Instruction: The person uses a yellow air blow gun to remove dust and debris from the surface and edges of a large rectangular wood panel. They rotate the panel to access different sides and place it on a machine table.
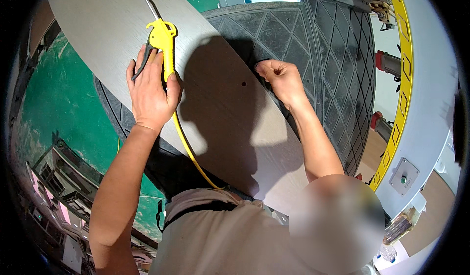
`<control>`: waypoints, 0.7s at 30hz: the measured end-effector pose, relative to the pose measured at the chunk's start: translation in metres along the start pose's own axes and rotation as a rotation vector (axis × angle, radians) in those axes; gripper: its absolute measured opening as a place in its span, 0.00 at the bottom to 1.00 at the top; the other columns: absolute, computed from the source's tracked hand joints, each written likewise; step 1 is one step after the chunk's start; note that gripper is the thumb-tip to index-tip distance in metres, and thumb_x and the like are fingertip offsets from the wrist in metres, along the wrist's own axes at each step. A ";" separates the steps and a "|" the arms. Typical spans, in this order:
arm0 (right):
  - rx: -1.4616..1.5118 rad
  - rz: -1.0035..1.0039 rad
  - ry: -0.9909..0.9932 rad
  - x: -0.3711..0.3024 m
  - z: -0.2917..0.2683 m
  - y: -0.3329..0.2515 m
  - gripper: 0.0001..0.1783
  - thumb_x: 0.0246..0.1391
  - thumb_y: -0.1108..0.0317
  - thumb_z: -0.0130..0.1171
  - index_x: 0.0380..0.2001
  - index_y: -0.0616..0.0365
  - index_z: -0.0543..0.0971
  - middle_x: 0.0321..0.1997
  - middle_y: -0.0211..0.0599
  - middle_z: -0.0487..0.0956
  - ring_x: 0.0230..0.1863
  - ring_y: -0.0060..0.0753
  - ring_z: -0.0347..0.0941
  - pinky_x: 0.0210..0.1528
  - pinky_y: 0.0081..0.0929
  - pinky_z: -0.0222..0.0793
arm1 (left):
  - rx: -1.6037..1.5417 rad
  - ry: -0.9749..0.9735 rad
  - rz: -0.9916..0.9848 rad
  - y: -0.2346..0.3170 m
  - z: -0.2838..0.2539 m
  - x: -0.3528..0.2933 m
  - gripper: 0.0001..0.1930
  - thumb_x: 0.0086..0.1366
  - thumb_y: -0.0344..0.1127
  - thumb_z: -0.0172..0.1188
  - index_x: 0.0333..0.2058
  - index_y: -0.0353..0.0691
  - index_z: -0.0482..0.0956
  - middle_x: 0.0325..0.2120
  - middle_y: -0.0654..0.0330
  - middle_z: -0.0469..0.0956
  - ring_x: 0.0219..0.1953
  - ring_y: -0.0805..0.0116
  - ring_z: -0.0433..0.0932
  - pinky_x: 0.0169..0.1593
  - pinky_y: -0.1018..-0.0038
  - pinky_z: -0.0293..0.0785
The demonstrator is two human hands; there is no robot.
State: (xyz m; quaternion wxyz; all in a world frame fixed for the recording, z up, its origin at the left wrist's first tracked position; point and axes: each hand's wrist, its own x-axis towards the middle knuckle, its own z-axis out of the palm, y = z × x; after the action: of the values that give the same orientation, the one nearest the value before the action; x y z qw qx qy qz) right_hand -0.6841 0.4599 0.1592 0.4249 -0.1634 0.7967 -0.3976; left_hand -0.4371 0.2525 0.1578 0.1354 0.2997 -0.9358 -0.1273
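A yellow air blow gun (163, 36) with a bent metal nozzle and a black lever is over the wood-grain board (215, 143). My left hand (152, 91) rests on the board with the gun's handle between thumb and fingers; the black lever crosses those fingers. A yellow hose (183, 140) runs from the handle back toward my body. At the board's right edge, my right hand (283, 81) is closed with its fingertips pinched together. Whatever they may hold is too small or hidden to tell. A small dark hole (244, 84) shows in the board near it.
Under the board is a black work surface with a diamond pattern (333, 55). A pale machine beam with a yellow strip (404, 74) rises on the right, with a green button panel (404, 177). Green floor (54, 94) and a dark metal frame (73, 172) lie left.
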 end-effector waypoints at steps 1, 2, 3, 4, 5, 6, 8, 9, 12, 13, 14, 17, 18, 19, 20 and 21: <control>0.059 -0.011 -0.004 -0.004 0.001 -0.003 0.09 0.63 0.67 0.65 0.40 0.61 0.87 0.33 0.32 0.86 0.34 0.19 0.76 0.39 0.26 0.72 | -0.005 0.002 -0.002 0.001 -0.001 -0.001 0.25 0.69 0.43 0.50 0.60 0.36 0.72 0.62 0.47 0.74 0.73 0.45 0.61 0.74 0.46 0.46; 0.117 -0.022 -0.008 -0.007 0.001 -0.005 0.09 0.62 0.67 0.65 0.40 0.61 0.87 0.33 0.33 0.85 0.34 0.20 0.76 0.39 0.26 0.72 | -0.010 0.004 -0.004 0.002 -0.001 -0.001 0.25 0.69 0.44 0.50 0.60 0.36 0.72 0.62 0.47 0.74 0.73 0.45 0.61 0.74 0.46 0.46; -0.030 -0.093 -0.012 -0.007 0.001 -0.005 0.08 0.62 0.68 0.65 0.40 0.60 0.87 0.32 0.35 0.84 0.33 0.25 0.77 0.39 0.29 0.72 | -0.016 0.006 -0.006 0.002 -0.002 -0.001 0.25 0.69 0.44 0.50 0.60 0.36 0.72 0.62 0.47 0.73 0.73 0.45 0.61 0.75 0.46 0.45; -0.175 -0.165 -0.014 -0.008 0.001 -0.006 0.08 0.61 0.68 0.65 0.39 0.59 0.87 0.32 0.37 0.83 0.33 0.30 0.78 0.39 0.31 0.73 | -0.022 0.002 0.003 0.000 -0.001 -0.002 0.25 0.70 0.45 0.51 0.60 0.35 0.72 0.62 0.47 0.73 0.73 0.45 0.60 0.75 0.46 0.45; -0.319 -0.237 -0.016 -0.009 0.001 -0.008 0.07 0.61 0.69 0.66 0.39 0.59 0.87 0.31 0.39 0.82 0.33 0.34 0.79 0.39 0.33 0.73 | -0.022 0.009 0.004 -0.001 0.000 -0.002 0.26 0.70 0.45 0.51 0.60 0.35 0.72 0.62 0.47 0.73 0.73 0.45 0.60 0.75 0.46 0.45; -0.396 -0.256 0.002 -0.011 0.004 -0.013 0.07 0.60 0.69 0.65 0.38 0.59 0.87 0.31 0.42 0.81 0.34 0.40 0.79 0.39 0.35 0.73 | -0.023 0.016 0.005 0.000 0.001 -0.002 0.26 0.70 0.45 0.51 0.60 0.35 0.72 0.62 0.47 0.73 0.73 0.45 0.60 0.75 0.46 0.45; -0.548 -0.298 0.040 -0.014 0.012 -0.030 0.06 0.59 0.69 0.65 0.37 0.58 0.86 0.31 0.47 0.79 0.35 0.50 0.79 0.40 0.40 0.74 | -0.011 -0.002 -0.001 -0.001 0.000 -0.003 0.26 0.70 0.46 0.51 0.60 0.35 0.72 0.62 0.47 0.73 0.74 0.46 0.59 0.75 0.46 0.44; -0.583 -0.323 0.059 -0.016 0.013 -0.028 0.06 0.59 0.69 0.64 0.36 0.59 0.86 0.32 0.48 0.80 0.36 0.52 0.79 0.40 0.41 0.74 | -0.013 0.005 -0.005 -0.002 0.001 -0.003 0.26 0.69 0.46 0.51 0.60 0.35 0.72 0.62 0.47 0.73 0.74 0.46 0.59 0.75 0.46 0.44; -0.647 -0.301 0.096 -0.027 0.010 -0.021 0.06 0.59 0.70 0.62 0.34 0.60 0.85 0.35 0.50 0.82 0.37 0.55 0.80 0.41 0.43 0.74 | -0.015 0.000 -0.010 -0.003 0.000 -0.005 0.26 0.68 0.44 0.54 0.61 0.36 0.71 0.63 0.48 0.72 0.74 0.47 0.59 0.75 0.47 0.45; -0.639 -0.238 0.083 -0.032 0.006 -0.020 0.06 0.58 0.70 0.62 0.34 0.60 0.85 0.35 0.51 0.82 0.38 0.56 0.81 0.42 0.43 0.75 | -0.020 -0.001 -0.012 -0.001 -0.002 -0.004 0.27 0.66 0.40 0.58 0.61 0.35 0.70 0.62 0.48 0.73 0.74 0.47 0.59 0.75 0.47 0.45; -0.634 -0.173 0.069 -0.039 0.003 -0.019 0.07 0.58 0.70 0.61 0.34 0.61 0.85 0.35 0.51 0.83 0.38 0.56 0.81 0.42 0.43 0.75 | -0.020 0.017 0.002 -0.002 -0.002 -0.005 0.27 0.65 0.39 0.59 0.61 0.35 0.70 0.62 0.47 0.73 0.74 0.47 0.60 0.75 0.46 0.46; -0.577 -0.185 0.091 -0.055 -0.003 -0.015 0.07 0.58 0.70 0.62 0.33 0.61 0.85 0.33 0.52 0.83 0.35 0.53 0.82 0.41 0.41 0.75 | -0.036 0.027 0.014 -0.004 -0.002 -0.004 0.27 0.63 0.36 0.62 0.59 0.35 0.71 0.61 0.46 0.73 0.73 0.46 0.61 0.74 0.46 0.47; -0.533 -0.151 0.113 -0.062 -0.003 -0.018 0.08 0.61 0.69 0.63 0.34 0.63 0.85 0.29 0.43 0.82 0.31 0.37 0.80 0.38 0.34 0.74 | -0.021 0.036 0.028 -0.002 -0.004 -0.002 0.27 0.62 0.37 0.62 0.59 0.35 0.71 0.59 0.47 0.75 0.72 0.45 0.62 0.74 0.45 0.48; -0.414 -0.102 0.138 -0.068 -0.001 -0.019 0.09 0.62 0.68 0.64 0.34 0.64 0.84 0.29 0.39 0.81 0.31 0.32 0.78 0.37 0.31 0.73 | -0.054 0.057 0.029 -0.001 -0.003 -0.003 0.27 0.62 0.37 0.62 0.58 0.34 0.71 0.58 0.47 0.76 0.72 0.45 0.62 0.74 0.45 0.48; -0.293 -0.054 0.163 -0.073 0.002 -0.020 0.10 0.63 0.68 0.64 0.35 0.65 0.84 0.28 0.35 0.80 0.30 0.27 0.76 0.36 0.28 0.72 | -0.076 0.069 0.026 -0.002 -0.001 -0.004 0.27 0.62 0.38 0.62 0.58 0.34 0.71 0.57 0.47 0.76 0.72 0.45 0.62 0.73 0.44 0.48; -0.170 -0.006 0.187 -0.078 0.007 -0.021 0.11 0.65 0.67 0.64 0.35 0.66 0.84 0.28 0.31 0.79 0.30 0.21 0.74 0.35 0.25 0.71 | -0.098 0.080 0.024 -0.004 -0.002 -0.003 0.27 0.62 0.39 0.62 0.58 0.35 0.72 0.57 0.47 0.76 0.72 0.45 0.62 0.73 0.43 0.48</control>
State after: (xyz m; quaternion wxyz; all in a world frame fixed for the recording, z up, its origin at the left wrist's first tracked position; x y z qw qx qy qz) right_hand -0.6347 0.4900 0.2158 0.3323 -0.1634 0.8631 -0.3433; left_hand -0.4321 0.2511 0.1577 0.1886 0.2861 -0.9259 -0.1592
